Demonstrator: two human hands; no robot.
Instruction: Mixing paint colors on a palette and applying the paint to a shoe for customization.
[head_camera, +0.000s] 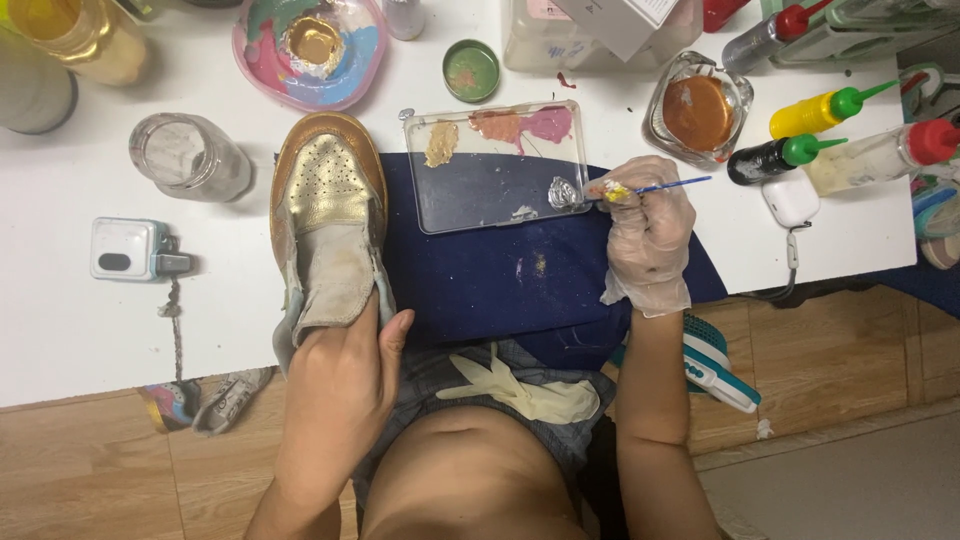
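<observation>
Two hands at work, both mine, and I place everything against the clear palette tray (497, 166) lying on the dark blue cloth (530, 270). My right hand (648, 232), in a thin clear glove, sits just right of the tray's lower right corner. Its fingers (615, 192) are pressed together in a pinch around a thin blue-handled paintbrush (668, 185), with yellow and red paint smeared on the glove tips; the brush end points toward a silver blob of paint at that corner of the tray.

Left of the tray lies the gold shoe (328, 215), toe pointing away from me, on the white worktop (80, 320) beside the cloth's edge. My bare left hand (340, 385) grips its heel end: the thumb is spread out toward the tray side, and the other fingers curl around the far side of the shoe, hidden, so I cannot tell how tightly they close.

Beyond the tray stands a small green lid (471, 70), and further left a pink bowl (308, 50) of mixed paint. Right of the tray a glass dish (699, 112) holds copper paint, with squeeze bottles (815, 112) past it.
</observation>
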